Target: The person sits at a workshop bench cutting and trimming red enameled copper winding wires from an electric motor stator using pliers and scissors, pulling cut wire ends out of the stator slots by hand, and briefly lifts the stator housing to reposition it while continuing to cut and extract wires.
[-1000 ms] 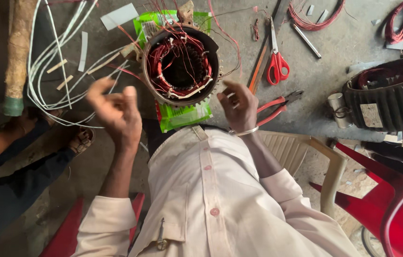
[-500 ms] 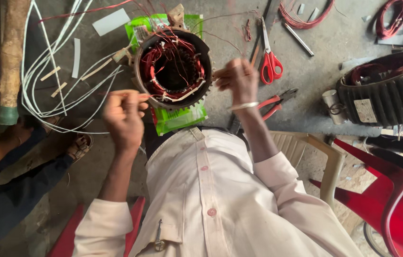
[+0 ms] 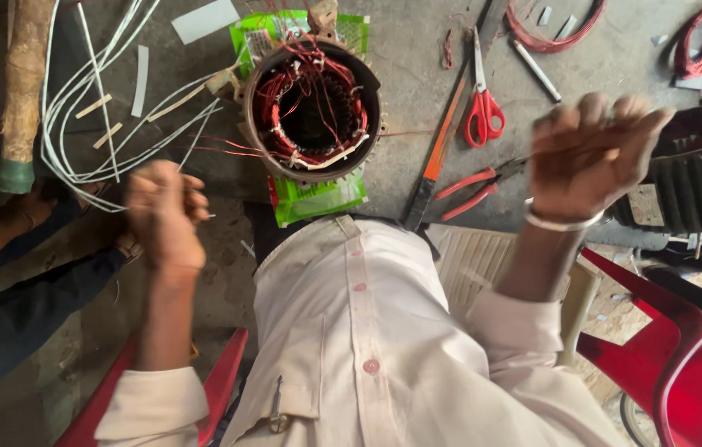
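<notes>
We sit over a round motor stator (image 3: 311,112) that rests on a green bag (image 3: 318,199) on the grey floor (image 3: 417,74). Its ring is full of red copper coils tied with white string. Our left hand (image 3: 164,217) is down to the left of the stator, curled tight into a fist, and it seems to pinch a thin thread or wire, though that thread is too fine and blurry for us to be sure. Our right hand (image 3: 587,157) is raised high on the right, well apart from the stator, with its fingers bunched together, pinching the other end of something thin. A fine line (image 3: 417,132) runs from the stator toward that hand. To do this pull well, we think both hands should tug evenly and gently, so the thread goes snug around the coils without snapping or scraping the red wire. Red scissors (image 3: 483,108), an orange-handled tool (image 3: 438,153) and red pliers (image 3: 475,186) lie on the floor between the stator and our right hand. White sleeves (image 3: 94,108) loop on the left. Another person's arm in a dark sleeve (image 3: 19,290) is at the far left.
</notes>
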Action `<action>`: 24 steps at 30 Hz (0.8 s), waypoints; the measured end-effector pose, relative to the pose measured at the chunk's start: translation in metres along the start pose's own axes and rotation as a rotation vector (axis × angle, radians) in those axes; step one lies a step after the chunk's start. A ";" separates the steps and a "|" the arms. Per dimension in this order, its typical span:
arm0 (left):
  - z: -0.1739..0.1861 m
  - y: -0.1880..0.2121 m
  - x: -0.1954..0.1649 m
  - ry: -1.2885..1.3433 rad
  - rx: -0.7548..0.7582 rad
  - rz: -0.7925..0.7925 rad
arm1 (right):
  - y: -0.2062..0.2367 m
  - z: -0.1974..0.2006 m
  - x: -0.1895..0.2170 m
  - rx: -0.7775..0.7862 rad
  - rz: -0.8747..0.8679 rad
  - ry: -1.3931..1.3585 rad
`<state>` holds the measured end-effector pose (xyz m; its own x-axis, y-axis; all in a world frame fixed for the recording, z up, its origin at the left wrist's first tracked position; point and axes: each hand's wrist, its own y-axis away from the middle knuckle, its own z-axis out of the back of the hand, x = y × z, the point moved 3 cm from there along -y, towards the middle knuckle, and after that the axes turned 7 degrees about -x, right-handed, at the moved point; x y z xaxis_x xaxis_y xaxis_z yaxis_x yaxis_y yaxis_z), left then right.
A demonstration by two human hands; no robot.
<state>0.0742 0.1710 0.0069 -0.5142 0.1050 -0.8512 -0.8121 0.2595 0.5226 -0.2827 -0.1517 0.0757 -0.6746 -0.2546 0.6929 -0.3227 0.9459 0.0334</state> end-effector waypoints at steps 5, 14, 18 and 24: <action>-0.035 0.046 0.011 -0.533 0.241 -0.678 | 0.034 0.008 0.008 -0.221 0.378 0.401; -0.071 0.051 -0.011 -0.824 0.281 -1.036 | 0.103 -0.029 -0.107 0.233 0.020 1.243; -0.076 0.042 -0.016 -0.860 0.356 -1.019 | 0.079 -0.073 -0.133 0.762 0.563 1.562; -0.078 0.042 -0.014 -0.892 0.439 -0.983 | 0.049 -0.117 -0.158 1.133 0.682 1.641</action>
<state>0.0259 0.1056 0.0441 0.6899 0.2315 -0.6859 -0.4965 0.8409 -0.2156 -0.1146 -0.0414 0.0518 0.0261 0.9622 0.2713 -0.9294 0.1233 -0.3480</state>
